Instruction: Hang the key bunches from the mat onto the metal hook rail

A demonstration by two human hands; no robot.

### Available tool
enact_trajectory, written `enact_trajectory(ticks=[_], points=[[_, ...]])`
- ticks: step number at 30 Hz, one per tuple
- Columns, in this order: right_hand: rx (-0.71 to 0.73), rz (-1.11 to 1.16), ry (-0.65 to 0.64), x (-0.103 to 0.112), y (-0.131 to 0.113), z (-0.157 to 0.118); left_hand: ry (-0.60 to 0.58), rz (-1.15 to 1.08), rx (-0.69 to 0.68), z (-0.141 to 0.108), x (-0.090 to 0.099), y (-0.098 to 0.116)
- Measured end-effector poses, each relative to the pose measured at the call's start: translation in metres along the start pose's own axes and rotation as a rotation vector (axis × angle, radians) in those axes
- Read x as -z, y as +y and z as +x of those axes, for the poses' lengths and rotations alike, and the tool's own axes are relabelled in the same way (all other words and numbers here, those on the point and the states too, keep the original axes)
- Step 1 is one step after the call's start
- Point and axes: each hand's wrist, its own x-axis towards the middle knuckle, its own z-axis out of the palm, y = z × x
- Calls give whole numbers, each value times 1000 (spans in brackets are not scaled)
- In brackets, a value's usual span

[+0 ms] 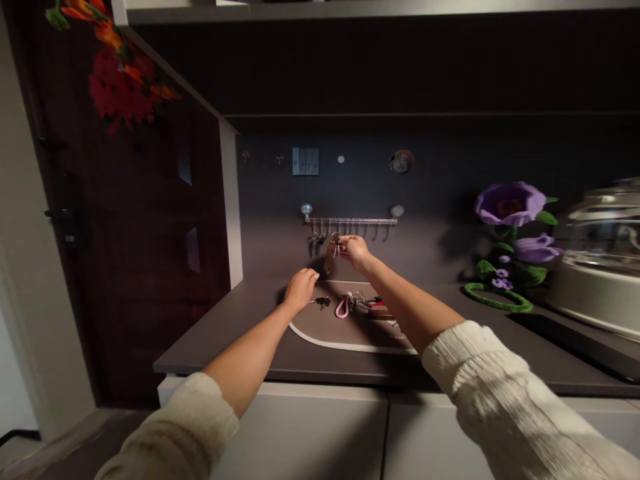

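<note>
My right hand (356, 252) is raised to the wall hook rail (353, 221), its fingers pinched on a bunch of keys (337, 245) with a brown tag (328, 260) beside it. Left of that, another set of keys (315, 241) hangs from the rail. My left hand (301, 288) is low over the left edge of the mat (320, 331), fingers together; whether it holds anything is hidden. Just right of it lies a black key (323, 302). A pink loop strap (343, 307) and more keys (357, 301) lie on the mat, partly behind my right forearm.
Purple crocheted flowers (511, 205) with a green ring base and a large domed appliance (600, 267) stand at the right. A flat black object (575, 343) lies before them. Overhead is a shelf (380, 15); a dark door (135, 267) is at left.
</note>
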Motion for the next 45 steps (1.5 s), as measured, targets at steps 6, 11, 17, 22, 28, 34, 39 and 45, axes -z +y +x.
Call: enact_trajectory(ticks=[6,11,17,22,28,34,39,45], points=[[-24,43,49,-13,-8,12,2,5,3,2,-4,-1],[-63,81,125,-23,-9,27,19,20,2,3,-4,-1],[-105,124,154,-26,-6,40,21,25,1,4,-4,-3],[-138,124,162,-22,-3,42,17,10,10,4,-3,-4],[-149,149,129,-18,4,39,18,-6,24,5,-3,-5],[-147,140,116,-14,11,41,5,3,15,5,-3,-4],[-141,103,152,-15,19,44,-3,-8,15,5,-4,-5],[-84,69,111,-17,29,43,-35,-34,11,5,-3,-5]])
